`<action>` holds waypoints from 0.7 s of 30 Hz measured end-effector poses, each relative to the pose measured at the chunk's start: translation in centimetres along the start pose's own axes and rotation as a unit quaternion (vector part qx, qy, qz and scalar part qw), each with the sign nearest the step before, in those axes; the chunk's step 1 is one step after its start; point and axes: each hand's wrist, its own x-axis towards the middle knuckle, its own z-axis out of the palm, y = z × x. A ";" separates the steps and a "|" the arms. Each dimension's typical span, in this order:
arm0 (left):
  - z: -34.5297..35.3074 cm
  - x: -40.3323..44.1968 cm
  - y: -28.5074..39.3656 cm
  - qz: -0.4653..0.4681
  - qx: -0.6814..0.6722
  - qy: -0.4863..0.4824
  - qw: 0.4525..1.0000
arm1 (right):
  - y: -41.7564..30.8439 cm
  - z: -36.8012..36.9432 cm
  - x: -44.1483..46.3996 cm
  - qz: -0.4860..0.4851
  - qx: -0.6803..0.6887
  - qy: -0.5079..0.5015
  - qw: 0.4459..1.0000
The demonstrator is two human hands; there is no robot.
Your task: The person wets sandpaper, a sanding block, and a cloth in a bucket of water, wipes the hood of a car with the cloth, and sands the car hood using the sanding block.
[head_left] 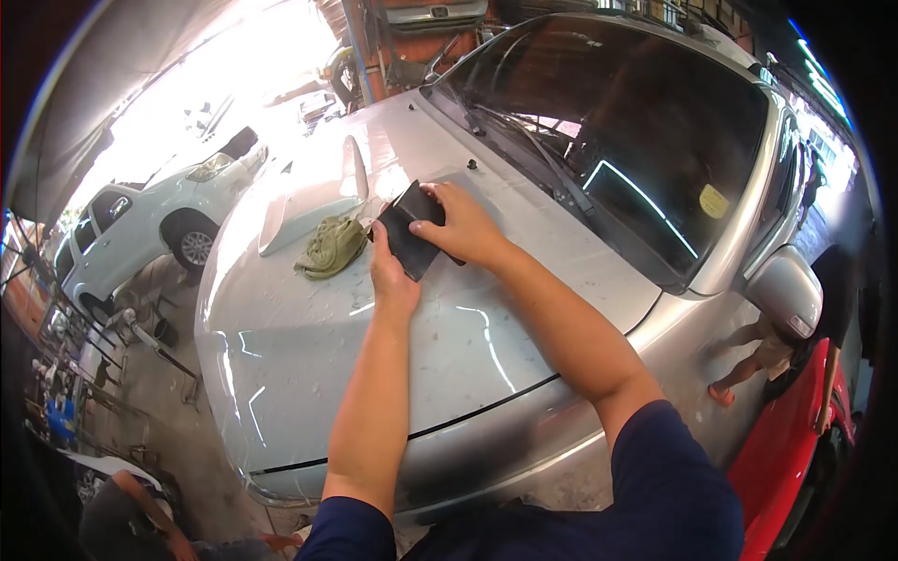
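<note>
Mid-frame, above the car's hood, the fingers of the left hand and right hand grasped a black sheet. A green cloth lay just left; bare hood ran down to its dark edge gap. The windshield's yellow sticker, upper right, was too small to read.

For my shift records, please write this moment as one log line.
left hand: holding black sheet | right hand: holding same sheet | sheet: over hood | cloth: bunched, on hood
</note>
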 end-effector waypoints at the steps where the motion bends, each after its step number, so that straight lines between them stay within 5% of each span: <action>1: -0.1 0.1 -0.1 -0.001 0.002 -0.004 1.000 | -0.2 0.0 -0.1 -0.002 -0.029 -0.015 0.999; 16: -0.5 0.4 -1.0 -0.024 0.030 -0.004 0.999 | -2.4 0.3 -1.1 -0.015 -0.040 0.024 0.999; 21: -1.6 1.5 -0.5 0.000 0.068 0.012 0.998 | -1.0 0.7 -1.0 -0.111 -0.040 0.065 0.991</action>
